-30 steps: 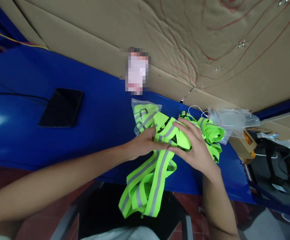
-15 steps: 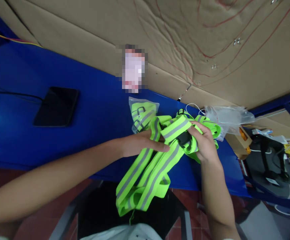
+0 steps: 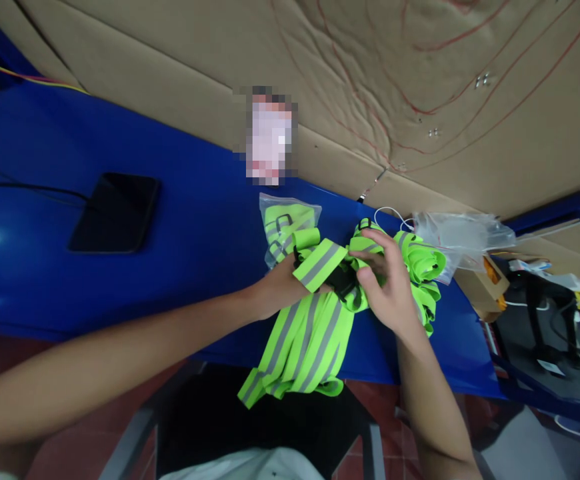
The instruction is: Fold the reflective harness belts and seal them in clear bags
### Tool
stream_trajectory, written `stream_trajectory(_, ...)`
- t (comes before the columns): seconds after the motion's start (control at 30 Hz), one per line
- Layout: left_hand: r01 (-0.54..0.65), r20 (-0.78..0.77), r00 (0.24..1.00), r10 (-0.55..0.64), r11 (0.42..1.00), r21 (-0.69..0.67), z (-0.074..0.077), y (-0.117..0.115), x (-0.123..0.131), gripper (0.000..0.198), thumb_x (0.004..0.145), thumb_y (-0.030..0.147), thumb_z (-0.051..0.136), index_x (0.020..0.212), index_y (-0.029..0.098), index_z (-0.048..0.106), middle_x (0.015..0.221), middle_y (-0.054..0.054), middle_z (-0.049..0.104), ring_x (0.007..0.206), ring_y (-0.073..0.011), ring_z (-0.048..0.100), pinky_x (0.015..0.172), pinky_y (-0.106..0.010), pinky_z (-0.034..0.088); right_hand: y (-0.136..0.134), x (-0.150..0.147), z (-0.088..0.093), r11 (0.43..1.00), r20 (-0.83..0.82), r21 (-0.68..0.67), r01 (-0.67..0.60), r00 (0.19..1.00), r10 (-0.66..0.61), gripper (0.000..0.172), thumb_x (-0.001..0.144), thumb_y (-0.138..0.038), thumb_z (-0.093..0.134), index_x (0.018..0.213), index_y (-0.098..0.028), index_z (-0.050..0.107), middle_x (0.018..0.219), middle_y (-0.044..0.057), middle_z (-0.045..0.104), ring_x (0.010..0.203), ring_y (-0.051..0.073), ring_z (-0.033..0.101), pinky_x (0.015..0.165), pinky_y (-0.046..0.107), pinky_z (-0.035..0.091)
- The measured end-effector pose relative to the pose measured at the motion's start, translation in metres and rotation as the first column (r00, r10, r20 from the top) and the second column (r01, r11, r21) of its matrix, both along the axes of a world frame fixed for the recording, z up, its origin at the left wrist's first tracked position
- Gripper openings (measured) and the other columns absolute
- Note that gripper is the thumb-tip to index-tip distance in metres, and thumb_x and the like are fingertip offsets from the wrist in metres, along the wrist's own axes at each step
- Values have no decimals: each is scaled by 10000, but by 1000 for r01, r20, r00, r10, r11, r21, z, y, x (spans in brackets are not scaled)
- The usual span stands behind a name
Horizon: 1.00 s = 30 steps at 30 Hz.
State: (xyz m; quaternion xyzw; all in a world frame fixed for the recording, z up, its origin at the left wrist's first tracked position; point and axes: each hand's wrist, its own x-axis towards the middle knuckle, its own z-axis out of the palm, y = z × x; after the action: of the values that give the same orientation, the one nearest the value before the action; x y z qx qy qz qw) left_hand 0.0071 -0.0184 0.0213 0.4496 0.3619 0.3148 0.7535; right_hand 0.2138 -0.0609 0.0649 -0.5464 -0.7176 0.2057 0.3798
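A neon-green reflective strap vest (image 3: 306, 340) with grey stripes lies over the front edge of the blue table (image 3: 195, 220) and hangs down toward my lap. My left hand (image 3: 276, 288) grips a folded length of the strap from below. My right hand (image 3: 389, 288) pinches the strap beside its black buckle (image 3: 341, 279). More green straps (image 3: 423, 267) are heaped just behind my right hand. A sealed clear bag holding a folded green vest (image 3: 286, 227) lies behind my left hand.
A black phone (image 3: 115, 212) with a cable lies on the table at left. Empty clear plastic bags (image 3: 463, 235) lie at right, beside a cardboard box (image 3: 485, 285). Brown cardboard (image 3: 370, 80) lines the wall behind. A black stand (image 3: 545, 313) sits on the floor at right.
Both hands have gathered the strap upward, so less of it hangs below the table edge. My right hand has shifted from lying over the bundle to pinching beside the buckle.
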Motion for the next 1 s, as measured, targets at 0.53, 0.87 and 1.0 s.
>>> stream_trajectory(0.53,558,-15,820,-572,795,239,5,1,-5,438,783,350,842,1163,180,707,1179,-77,767,1126,-283,712,1002,-413,561,5,16,10,941,-400,-117,317,852,-337,261,901,-475,733,816,-230,749,773,11,710,744,180,666,705,316,550)
stream_trajectory(0.87,186,126,964,-235,931,314,28,8,-11,976,742,314,895,1567,320,372,1485,-120,580,1349,-288,599,1106,-456,504,10,16,12,905,-630,-356,234,656,-417,278,803,-471,832,854,-210,751,741,-17,662,639,106,595,584,217,497)
stream_trajectory(1.0,57,-32,998,-50,658,751,30,1,-13,818,782,365,873,1500,307,487,1615,-114,425,1494,-325,427,1242,-491,368,10,5,5,924,-534,-319,210,765,-359,267,851,-484,785,866,-219,752,784,1,700,707,147,641,679,275,539)
